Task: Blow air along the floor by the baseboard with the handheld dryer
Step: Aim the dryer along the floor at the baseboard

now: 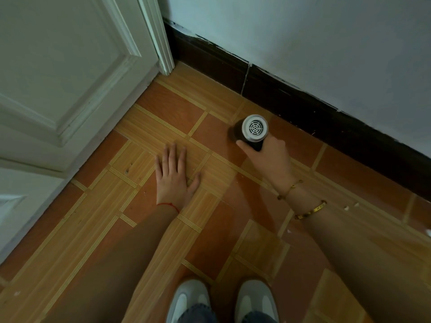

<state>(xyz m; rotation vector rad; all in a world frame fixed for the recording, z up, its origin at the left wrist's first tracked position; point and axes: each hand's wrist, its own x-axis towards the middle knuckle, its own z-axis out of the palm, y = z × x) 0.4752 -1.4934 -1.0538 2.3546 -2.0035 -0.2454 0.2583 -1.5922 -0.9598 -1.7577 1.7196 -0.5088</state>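
My right hand grips the handle of a dark handheld dryer. Its silver rear grille faces up at me, and its nozzle end, hidden behind the body, points away from me at the floor near the dark baseboard. The baseboard runs diagonally from the upper middle to the right edge under a pale wall. My left hand lies flat on the orange and tan tiled floor, fingers straight and spread, left of the dryer and apart from it.
A white panelled door and its frame fill the upper left, meeting the baseboard at the corner. My two pale shoes stand at the bottom. Small white specks lie on the floor at the right.
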